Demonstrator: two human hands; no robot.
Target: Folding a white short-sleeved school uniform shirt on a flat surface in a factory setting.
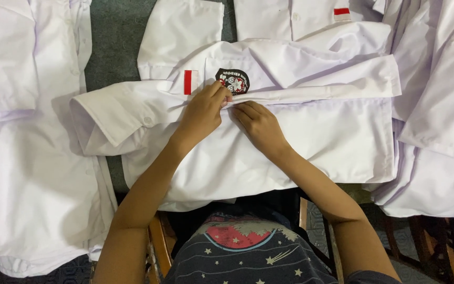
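White school shirt (269, 142): long axis three-to-nine. My left hand (202, 113) pinches its placket, badge (233, 81) at one o'clock; my right hand (258, 124) presses, fingers together, beside it.

The left hand (202, 113) and right hand (258, 125) bury their fingertips in a fold of the white shirt (290, 142), so the grip cannot be judged. The dark badge (233, 81) is too small to read. Neighbouring shirts left (22, 158), right (442, 105) and far (300, 16) run off the edges.
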